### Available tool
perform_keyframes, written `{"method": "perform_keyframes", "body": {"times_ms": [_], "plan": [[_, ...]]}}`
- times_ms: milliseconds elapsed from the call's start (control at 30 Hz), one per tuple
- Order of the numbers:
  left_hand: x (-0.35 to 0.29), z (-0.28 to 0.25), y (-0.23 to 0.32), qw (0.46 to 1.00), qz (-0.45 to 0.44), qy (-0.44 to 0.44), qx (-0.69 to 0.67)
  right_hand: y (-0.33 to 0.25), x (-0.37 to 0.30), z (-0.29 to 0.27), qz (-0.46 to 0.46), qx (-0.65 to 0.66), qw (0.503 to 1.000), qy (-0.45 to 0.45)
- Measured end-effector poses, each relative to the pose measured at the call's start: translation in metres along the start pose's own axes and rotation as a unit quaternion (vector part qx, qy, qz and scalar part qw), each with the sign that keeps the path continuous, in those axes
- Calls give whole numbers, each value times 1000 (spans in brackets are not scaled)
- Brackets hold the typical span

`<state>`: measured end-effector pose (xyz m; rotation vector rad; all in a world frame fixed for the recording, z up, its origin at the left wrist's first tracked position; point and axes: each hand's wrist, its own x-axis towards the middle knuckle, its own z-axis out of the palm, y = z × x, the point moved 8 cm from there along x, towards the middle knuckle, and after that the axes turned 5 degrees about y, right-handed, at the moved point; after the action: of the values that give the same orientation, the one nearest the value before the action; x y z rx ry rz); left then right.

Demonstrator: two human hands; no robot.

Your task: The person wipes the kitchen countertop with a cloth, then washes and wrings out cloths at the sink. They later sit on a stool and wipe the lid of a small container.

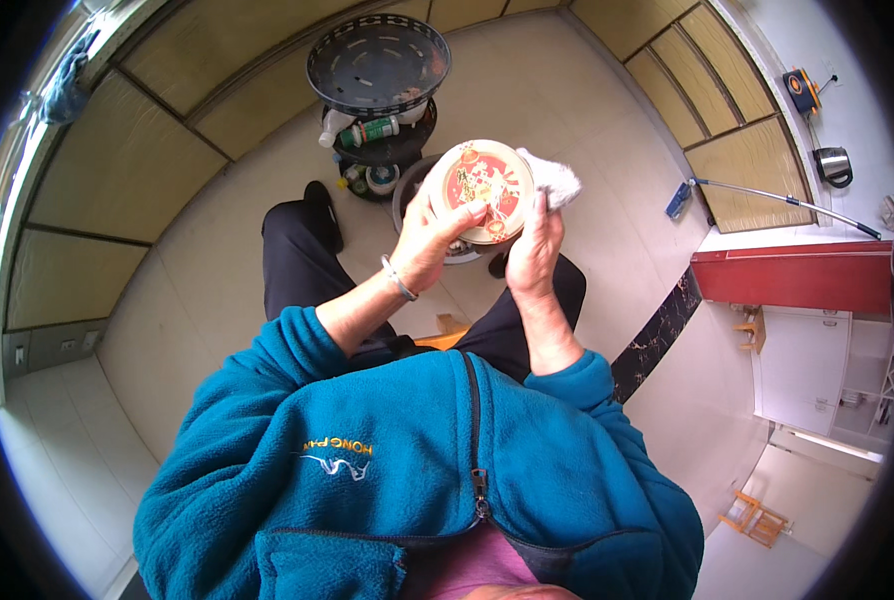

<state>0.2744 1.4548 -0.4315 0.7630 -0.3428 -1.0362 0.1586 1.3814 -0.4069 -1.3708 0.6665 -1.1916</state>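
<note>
My left hand [430, 238], with a silver bangle at the wrist, grips a round cream-rimmed piece with a red and gold patterned face [495, 182]. The thumb lies across its face. Whether it is a lid, a tin or a plate I cannot tell. My right hand [535, 250] is closed on a white cloth [557, 183] at the right edge of the round piece. Some of its fingers are hidden behind the cloth and the piece. Below both hands, between my knees, a round basin [403, 196] is largely covered from view.
Beyond the basin stands a tiered black rack [379, 68] with bottles [372, 131] on a lower shelf. Cabinets [117, 150] line the left and far sides. At right, a long-handled brush [679, 200] leans near a kettle [833, 167]. A wooden stool [757, 518] appears at lower right.
</note>
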Motion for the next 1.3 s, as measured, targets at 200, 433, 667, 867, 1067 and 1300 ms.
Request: {"method": "perform_keyframes", "body": {"times_ms": [200,433,667,867,1067,1300], "plan": [[-3,-6,-7,986,-118,-86,79,20,25,-12,165,41,980,-108],[-25,-3,-44,905,-283,-252,193,50,20,18,180,-73,876,-441],[28,-42,-20,977,-156,62,135,60,21,-3,126,77,987,-57],[-21,-28,-51,965,-238,27,-103,42,12,-7,94,8,993,-68],[-28,-7,-27,966,-232,-107,31,-6,10,14,116,75,948,-287],[-26,7,-17,950,-233,-203,32,-3,-8,44,220,93,861,-449]]}}
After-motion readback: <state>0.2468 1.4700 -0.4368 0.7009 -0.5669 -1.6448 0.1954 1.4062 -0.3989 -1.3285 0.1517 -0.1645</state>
